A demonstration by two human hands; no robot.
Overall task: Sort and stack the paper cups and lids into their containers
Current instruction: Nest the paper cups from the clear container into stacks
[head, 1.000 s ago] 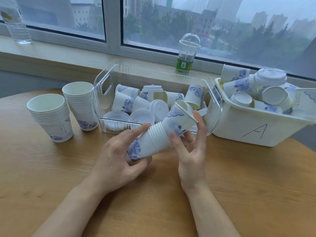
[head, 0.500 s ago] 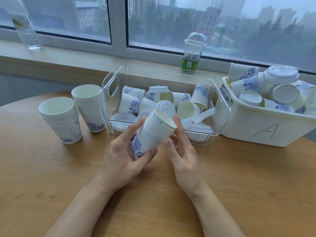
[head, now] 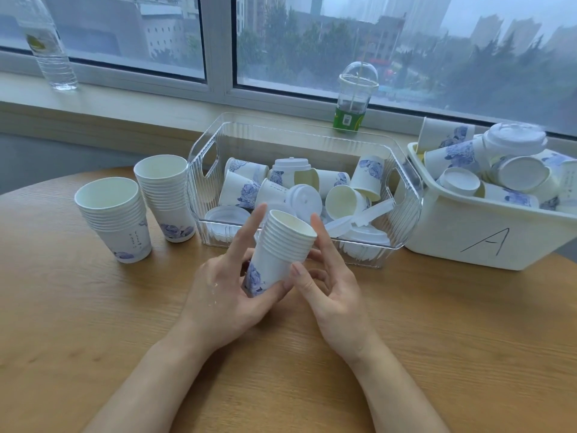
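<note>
A stack of white paper cups with blue flower prints (head: 279, 250) is held nearly upright above the table, mouth up. My left hand (head: 231, 285) grips its base between thumb and fingers. My right hand (head: 331, 276) touches the stack's right side with spread fingers. Behind them a clear ribbed bin (head: 402, 220) holds several loose cups and white lids. A white bin marked "A" (head: 487, 242) at the right is piled with cups and lids. Two more cup stacks stand at the left: one nearer (head: 114, 217), one beside the clear bin (head: 165, 195).
The round wooden table (head: 93, 323) carries everything. On the window sill behind stand a domed plastic drink cup with a green label (head: 354, 98) and a clear water bottle (head: 46, 42) at far left.
The held stack has swung from lying tilted toward the right to nearly upright. My right hand let go of the top cup and now rests beside the stack.
</note>
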